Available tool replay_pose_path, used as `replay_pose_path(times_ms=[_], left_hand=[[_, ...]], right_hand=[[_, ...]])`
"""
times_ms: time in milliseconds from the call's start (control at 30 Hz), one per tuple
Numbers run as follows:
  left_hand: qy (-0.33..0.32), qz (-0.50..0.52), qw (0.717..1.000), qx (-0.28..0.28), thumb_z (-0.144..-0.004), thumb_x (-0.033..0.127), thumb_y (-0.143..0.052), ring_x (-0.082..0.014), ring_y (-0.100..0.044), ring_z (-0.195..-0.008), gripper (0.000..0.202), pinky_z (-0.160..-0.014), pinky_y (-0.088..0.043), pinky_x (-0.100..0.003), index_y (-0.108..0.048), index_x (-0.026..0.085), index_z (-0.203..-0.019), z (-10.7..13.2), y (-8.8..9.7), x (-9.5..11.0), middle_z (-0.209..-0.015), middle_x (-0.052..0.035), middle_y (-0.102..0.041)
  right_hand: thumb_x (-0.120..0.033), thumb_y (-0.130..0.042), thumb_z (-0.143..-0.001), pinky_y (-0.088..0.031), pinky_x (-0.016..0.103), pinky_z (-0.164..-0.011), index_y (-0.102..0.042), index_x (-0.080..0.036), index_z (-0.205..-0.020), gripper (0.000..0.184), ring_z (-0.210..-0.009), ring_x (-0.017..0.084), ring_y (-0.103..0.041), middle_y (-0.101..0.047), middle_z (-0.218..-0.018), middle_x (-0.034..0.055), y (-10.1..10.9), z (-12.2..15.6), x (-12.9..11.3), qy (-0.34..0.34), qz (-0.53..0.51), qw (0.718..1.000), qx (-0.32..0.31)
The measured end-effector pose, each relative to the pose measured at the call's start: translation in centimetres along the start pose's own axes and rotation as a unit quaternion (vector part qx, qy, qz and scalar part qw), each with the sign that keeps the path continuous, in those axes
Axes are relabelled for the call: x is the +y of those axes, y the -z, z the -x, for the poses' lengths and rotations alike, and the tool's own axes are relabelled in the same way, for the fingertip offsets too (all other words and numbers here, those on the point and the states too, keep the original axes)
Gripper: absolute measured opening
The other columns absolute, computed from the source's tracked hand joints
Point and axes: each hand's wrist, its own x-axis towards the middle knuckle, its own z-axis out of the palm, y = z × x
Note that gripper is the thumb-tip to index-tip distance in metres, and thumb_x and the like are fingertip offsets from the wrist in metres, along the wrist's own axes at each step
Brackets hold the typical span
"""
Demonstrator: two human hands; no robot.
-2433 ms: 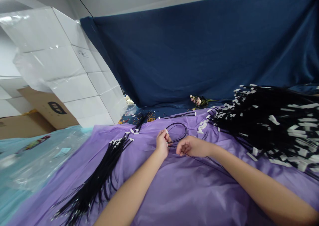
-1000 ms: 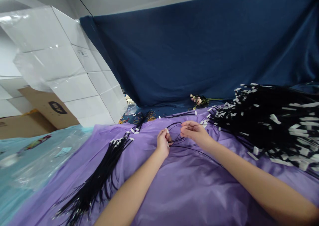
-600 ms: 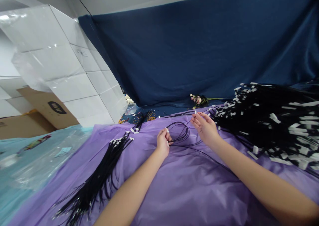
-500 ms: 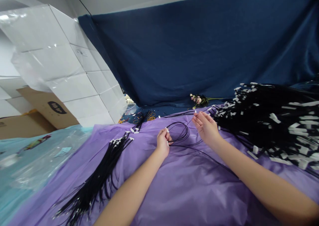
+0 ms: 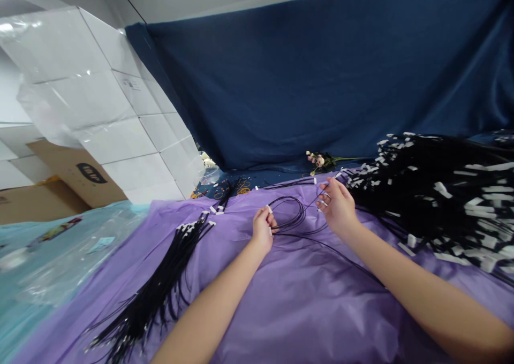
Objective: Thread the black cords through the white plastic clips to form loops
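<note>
My left hand [image 5: 263, 230] is closed around a coil of thin black cord [image 5: 289, 214] with a small white tag at its end, held just above the purple cloth [image 5: 305, 305]. My right hand [image 5: 338, 203] lies further right and back, fingers curled, pinching a black cord strand near its white tag at the edge of the big heap of black cords [image 5: 433, 192]. The strand runs from the coil to my right fingers.
A bundle of straight black cords [image 5: 160, 289] lies at the left on the purple cloth. White boxes wrapped in plastic [image 5: 100, 107] and a cardboard box [image 5: 76, 176] stand at the left. A dark blue curtain [image 5: 321, 80] hangs behind; small artificial flowers [image 5: 319, 162] lie at its foot.
My right hand left the coil, opened and moved right and back toward the heap, then closed its fingers on a cord strand. My left hand has stayed still, holding the coil.
</note>
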Motion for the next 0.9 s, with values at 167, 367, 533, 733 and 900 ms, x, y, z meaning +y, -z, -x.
replay_pose_path(times_ms=[167, 367, 533, 733, 900], left_hand=[[-0.001, -0.005, 1.000, -0.004, -0.069, 0.041, -0.069, -0.0048, -0.025, -0.032, 0.033, -0.037, -0.016, -0.019, -0.044, 0.021, -0.076, -0.1, 0.0, 0.0, -0.045, 0.0118, -0.031], [-0.010, -0.020, 1.000, -0.009, -0.068, 0.043, -0.069, -0.0048, -0.025, -0.032, 0.035, -0.036, -0.016, -0.019, -0.043, 0.021, -0.076, -0.2, 0.1, -0.3, -0.044, 0.0120, -0.031], [-0.026, -0.039, 0.998, -0.029, -0.067, 0.044, -0.069, -0.0053, -0.027, -0.031, 0.036, -0.034, -0.017, -0.020, -0.042, 0.022, -0.072, -0.2, 0.0, -0.5, -0.045, 0.0114, -0.032], [-0.041, -0.058, 0.996, -0.044, -0.067, 0.045, -0.069, -0.0052, -0.027, -0.031, 0.037, -0.034, -0.017, -0.021, -0.040, 0.022, -0.068, 0.0, -0.1, -0.6, -0.045, 0.0111, -0.031], [-0.050, -0.081, 0.994, -0.047, -0.069, 0.049, -0.068, -0.0055, -0.028, -0.032, 0.037, -0.035, -0.016, -0.021, -0.043, 0.022, -0.071, 0.1, 0.0, -0.7, -0.046, 0.0109, -0.032]], right_hand=[[-0.047, -0.087, -0.050, -0.039, 0.019, -0.041, -0.064, -0.022, -0.087, 0.051, -0.045, 0.005, -0.042, -0.054, -0.062, -0.0085, -0.1, -0.1, 0.1, -0.009, 0.012, 1.000, 0.008], [-0.044, -0.089, -0.047, -0.038, 0.019, -0.043, -0.061, -0.022, -0.083, 0.050, -0.047, 0.005, -0.043, -0.052, -0.060, -0.0084, -0.3, 0.2, 0.2, -0.019, 0.027, 0.999, -0.012], [-0.049, -0.088, -0.049, -0.036, 0.018, -0.042, -0.057, -0.020, -0.076, 0.050, -0.046, 0.005, -0.041, -0.047, -0.056, -0.0088, -0.2, 0.7, 0.6, -0.044, 0.059, 0.995, -0.071], [-0.049, -0.086, -0.055, -0.021, 0.018, -0.035, -0.047, -0.018, -0.059, 0.050, -0.037, 0.003, -0.030, -0.039, -0.047, -0.0086, 0.0, 1.4, 1.9, -0.090, 0.127, 0.975, -0.158], [-0.050, -0.084, -0.058, -0.013, 0.019, -0.034, -0.046, -0.018, -0.059, 0.049, -0.034, 0.002, -0.023, -0.035, -0.044, -0.0098, 0.2, 1.8, 2.8, -0.126, 0.181, 0.954, -0.203]])
